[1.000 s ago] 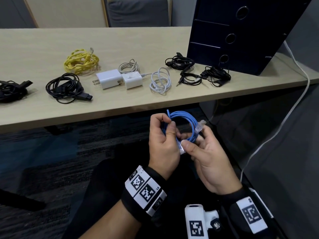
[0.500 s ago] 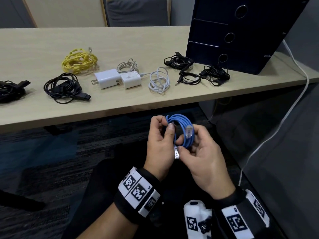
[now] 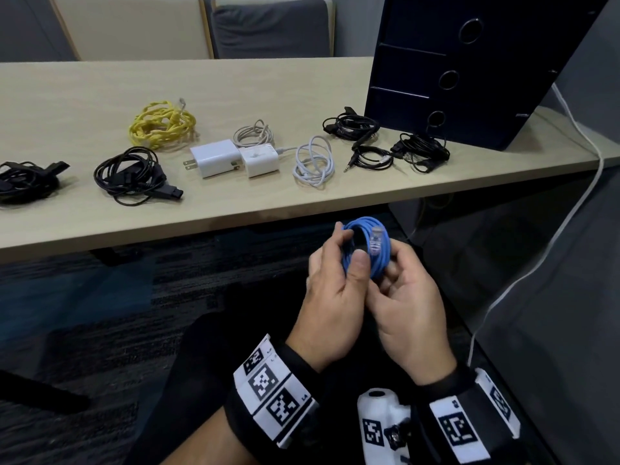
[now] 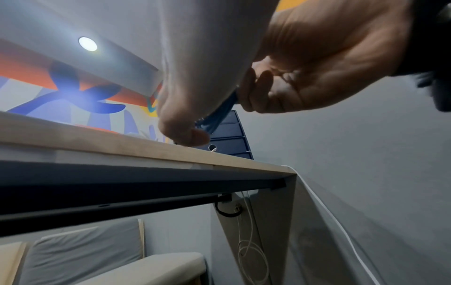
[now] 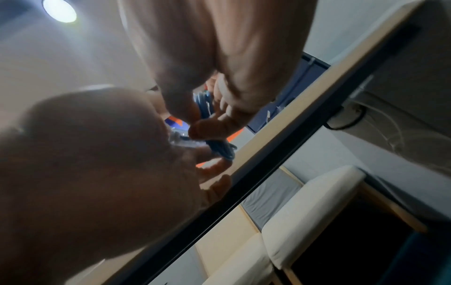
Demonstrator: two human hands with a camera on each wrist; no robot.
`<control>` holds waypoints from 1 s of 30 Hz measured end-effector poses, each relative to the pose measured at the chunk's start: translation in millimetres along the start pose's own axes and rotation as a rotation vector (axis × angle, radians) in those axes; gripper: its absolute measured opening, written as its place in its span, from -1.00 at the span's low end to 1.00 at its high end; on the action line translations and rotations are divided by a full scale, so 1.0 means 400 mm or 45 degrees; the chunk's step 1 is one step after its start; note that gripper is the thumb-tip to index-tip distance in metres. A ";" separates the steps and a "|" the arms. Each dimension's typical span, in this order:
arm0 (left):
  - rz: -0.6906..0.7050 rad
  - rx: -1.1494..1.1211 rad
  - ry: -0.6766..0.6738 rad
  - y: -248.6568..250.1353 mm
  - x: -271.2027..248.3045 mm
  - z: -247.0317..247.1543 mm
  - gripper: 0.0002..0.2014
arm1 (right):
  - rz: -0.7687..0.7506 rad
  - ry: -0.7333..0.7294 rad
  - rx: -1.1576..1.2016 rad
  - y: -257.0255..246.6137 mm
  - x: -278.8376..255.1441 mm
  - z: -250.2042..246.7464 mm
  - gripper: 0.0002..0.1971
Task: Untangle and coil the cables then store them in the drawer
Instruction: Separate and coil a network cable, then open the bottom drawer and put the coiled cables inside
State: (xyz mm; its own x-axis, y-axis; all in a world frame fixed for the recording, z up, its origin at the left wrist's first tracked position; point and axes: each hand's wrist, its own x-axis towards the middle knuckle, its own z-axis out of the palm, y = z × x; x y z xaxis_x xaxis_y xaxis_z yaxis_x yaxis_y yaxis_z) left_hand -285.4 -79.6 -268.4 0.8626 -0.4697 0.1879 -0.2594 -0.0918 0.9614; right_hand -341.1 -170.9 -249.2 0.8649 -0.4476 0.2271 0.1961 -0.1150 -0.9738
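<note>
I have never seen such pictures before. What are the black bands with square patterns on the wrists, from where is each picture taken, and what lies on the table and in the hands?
No machine here: a person works with bare hands. The black wristbands with square markers carry small cameras. The wide picture comes from a camera on the head, looking down; the other two look along each wrist from below, so the hands appear huge and blurred.

The left hand and right hand together hold a coiled blue network cable, in front of the light wooden table.

On the table lie a yellow cable bundle, several black cable bundles, two white plug chargers, a white coiled cable and a dark drawer cabinet, its drawers closed.
</note>
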 end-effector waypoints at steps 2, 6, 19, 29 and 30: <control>0.031 -0.130 -0.141 0.002 -0.001 -0.004 -0.15 | -0.068 -0.046 -0.078 -0.010 -0.006 -0.001 -0.61; 0.064 -0.345 -0.036 0.015 0.004 -0.003 -0.47 | -0.333 -0.110 -0.565 -0.018 -0.005 -0.006 -0.67; -0.386 -1.175 -0.321 0.015 0.005 -0.056 -0.58 | 0.200 -0.062 0.076 0.000 0.016 -0.078 -0.74; -0.297 -0.607 -0.128 0.091 0.062 -0.064 -0.69 | 0.121 0.130 -0.092 -0.053 0.059 -0.081 -0.79; -0.304 -0.579 -0.127 0.101 0.076 -0.064 -0.67 | 0.118 0.147 -0.126 -0.053 0.075 -0.087 -0.79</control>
State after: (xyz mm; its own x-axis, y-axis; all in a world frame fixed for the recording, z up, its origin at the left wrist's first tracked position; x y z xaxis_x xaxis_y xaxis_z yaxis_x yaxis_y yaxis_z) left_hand -258.4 -75.0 -218.8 0.8233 -0.5657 -0.0456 0.1731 0.1737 0.9695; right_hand -335.6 -212.7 -221.5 0.8173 -0.5585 0.1418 0.0668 -0.1527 -0.9860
